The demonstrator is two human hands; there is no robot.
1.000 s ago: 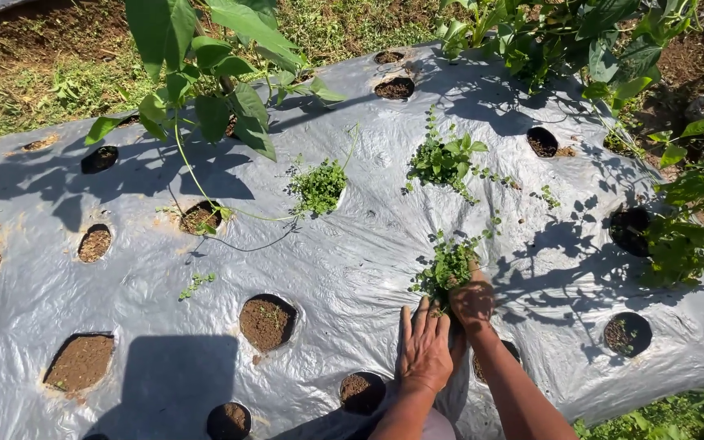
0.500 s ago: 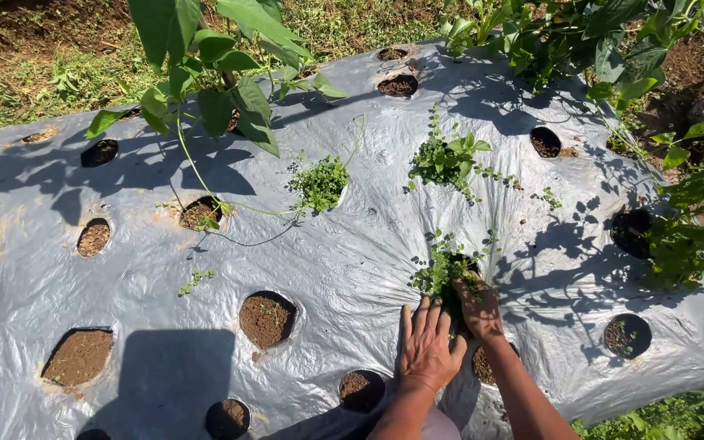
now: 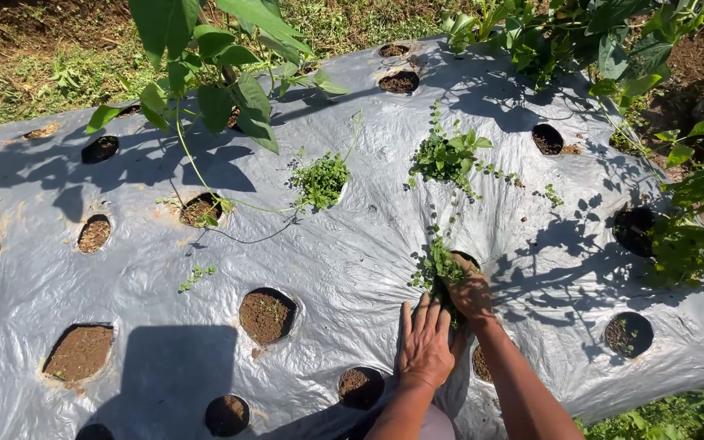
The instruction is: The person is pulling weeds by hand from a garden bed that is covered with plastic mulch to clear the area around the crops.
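In the head view, a raised bed covered by silver plastic mulch sheet (image 3: 352, 269) was seen, punched with round planting holes showing brown soil. The left hand (image 3: 424, 342) was laid flat on the sheet at the near side, its fingers spread and pointing away toward the far side, nothing being pinched in its grip. Just to its right, the right hand (image 3: 472, 292) was curled at the rim of a planting hole, its grip closed around the base of a small leafy weed (image 3: 442, 265) rooted there; how tightly the stems were pinched could not be told. Farther away, a second weed clump (image 3: 448, 155) and a low bushy clump (image 3: 319, 179) were seen growing from other holes. A bare soil hole (image 3: 266, 316) lay to the left of the hands, and a large-leaved plant (image 3: 213, 90) was seen at the far left.
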